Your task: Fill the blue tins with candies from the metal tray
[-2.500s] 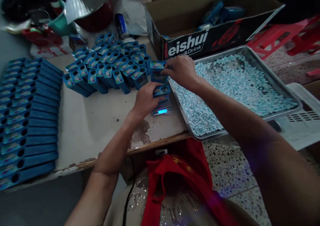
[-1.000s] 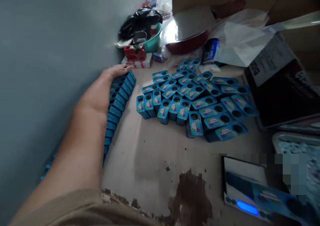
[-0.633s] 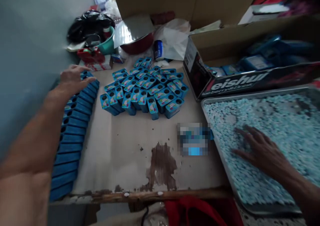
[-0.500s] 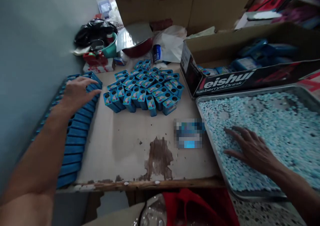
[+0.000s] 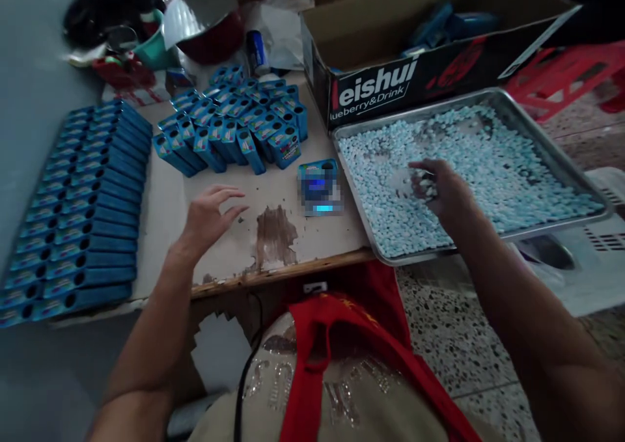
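Observation:
My left hand hovers over the table with thumb and fingers apart and nothing between them. Just beyond it stands a loose cluster of small blue boxes, each with a dark round hole in its top. In the metal tray, a layer of small pale blue and white candies is spread out. My right hand is over this layer, its fingers curled round some candies that show at the fingertips. Between my hands, near the tray, lies a blue item, largely pixelated.
Tight rows of blue boxes line the table's left side. Behind the tray stands a black cardboard carton with blue packs inside. A blue can, a teal bowl and a black bag are at the back. Red plastic stools stand at right.
My left hand has left the rows of boxes and moved right, over the table. My right hand has gone from lying spread on the candies to curled round some. The view has tilted down.

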Demonstrator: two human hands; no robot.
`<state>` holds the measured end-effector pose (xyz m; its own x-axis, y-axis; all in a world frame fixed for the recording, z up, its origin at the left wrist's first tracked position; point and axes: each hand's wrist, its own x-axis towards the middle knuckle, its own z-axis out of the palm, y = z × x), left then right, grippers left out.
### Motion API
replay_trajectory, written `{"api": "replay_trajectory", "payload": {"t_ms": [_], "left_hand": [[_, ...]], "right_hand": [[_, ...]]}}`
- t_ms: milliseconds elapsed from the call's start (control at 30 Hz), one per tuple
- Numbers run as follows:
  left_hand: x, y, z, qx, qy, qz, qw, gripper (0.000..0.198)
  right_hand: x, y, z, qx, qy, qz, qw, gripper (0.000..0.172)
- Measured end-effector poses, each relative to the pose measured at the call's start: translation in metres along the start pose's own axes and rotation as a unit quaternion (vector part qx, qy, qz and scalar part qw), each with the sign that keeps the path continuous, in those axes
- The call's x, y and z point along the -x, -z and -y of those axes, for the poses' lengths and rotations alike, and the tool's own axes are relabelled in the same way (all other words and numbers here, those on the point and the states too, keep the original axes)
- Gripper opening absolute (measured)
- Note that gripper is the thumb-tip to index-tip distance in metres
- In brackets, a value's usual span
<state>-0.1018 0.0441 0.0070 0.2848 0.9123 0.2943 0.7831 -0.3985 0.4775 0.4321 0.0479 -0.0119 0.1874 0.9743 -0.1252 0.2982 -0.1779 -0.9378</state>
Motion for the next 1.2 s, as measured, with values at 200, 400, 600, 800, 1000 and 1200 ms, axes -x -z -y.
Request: {"api": "replay_trajectory", "payload": {"t_ms": [200,400,600,800,1000,1200], "left_hand": [[-0.031,-0.044,-0.039,0.089,-0.002,0.013,0.996,0.028],[-0.044,-0.08,-0.044,0.259,0.069,0.047,0.962,0.055],[-0.06,-0.107,-0.042,0.321,0.112,0.046,0.939,0.077],[-0.066,-0.119,-0.046,0.354,0.107,0.025,0.929,0.065],[-0.057,-0.118,-0.034,0.368,0.137,-0.012,0.919,0.059],[-0.054,-0.121,-0.027,0.374,0.145,-0.015,0.916,0.055]], "right_hand": [[0.01,-0.011,0.024,-0.53,-0.278,-0.146,0.788,0.03],[0.015,-0.029,0.008,-0.604,-0.257,-0.053,0.753,0.035],[-0.022,-0.068,0.038,-0.21,0.028,0.081,0.974,0.04],[-0.044,-0.139,0.097,-0.044,0.137,0.088,0.986,0.054],[-0.038,-0.17,0.103,-0.077,0.153,0.069,0.983,0.054],[-0.03,-0.166,0.109,-0.014,0.19,0.12,0.974,0.057]]}}
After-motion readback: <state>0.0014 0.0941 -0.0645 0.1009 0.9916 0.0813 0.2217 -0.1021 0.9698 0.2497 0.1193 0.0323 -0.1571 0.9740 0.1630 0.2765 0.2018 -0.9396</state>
